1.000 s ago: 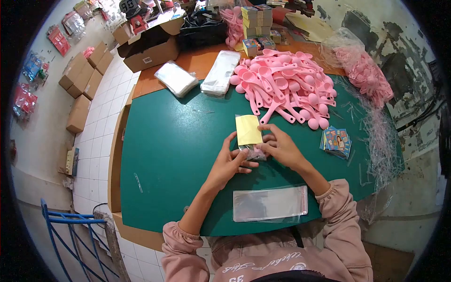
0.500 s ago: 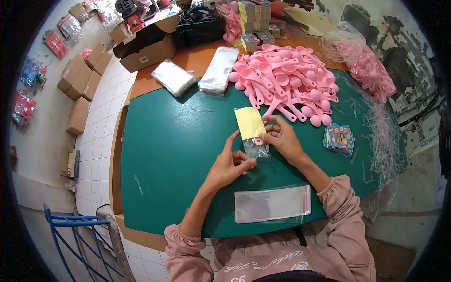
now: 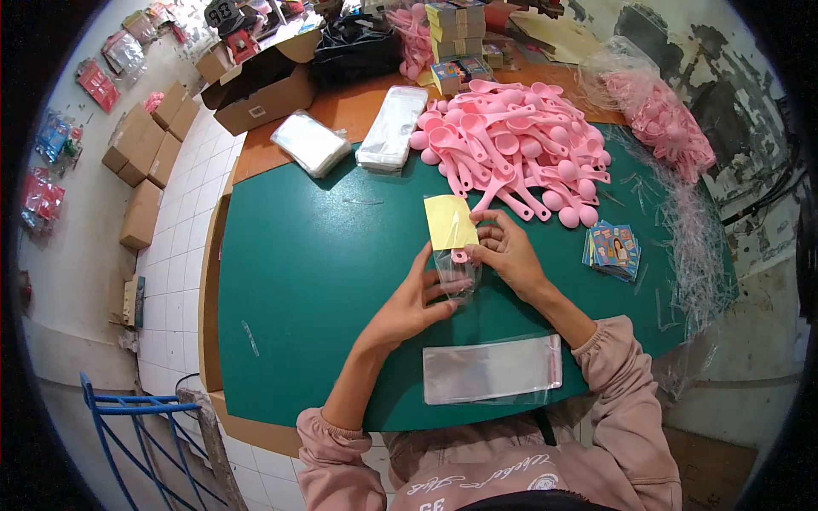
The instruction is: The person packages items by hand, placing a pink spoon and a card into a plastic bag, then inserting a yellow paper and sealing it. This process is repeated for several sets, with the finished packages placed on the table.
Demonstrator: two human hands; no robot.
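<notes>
A clear plastic bag (image 3: 463,271) with a yellow card (image 3: 452,223) in its upper part is held above the green table. The end of a pink spoon (image 3: 460,255) shows just below the card; the rest of the spoon is hidden. My right hand (image 3: 507,255) pinches the bag's right edge between thumb and fingers. My left hand (image 3: 415,298) is on the bag's left side, fingers apart, the index finger at the card's edge and other fingertips against the clear lower end. Nearer me lies a stack of clear bags (image 3: 492,372).
Beyond my hands is a heap of pink spoons (image 3: 511,149). Printed cards (image 3: 613,251) lie at right, beside plastic scraps (image 3: 694,247). Two bag stacks, one whitish (image 3: 311,143) and one longer (image 3: 392,128), sit near a cardboard box (image 3: 264,98) at the back.
My left fingers have moved onto the clear lower end of the bag, which now hangs straighter and longer. My right hand keeps its pinch, nearly still. The view has shifted slightly.
</notes>
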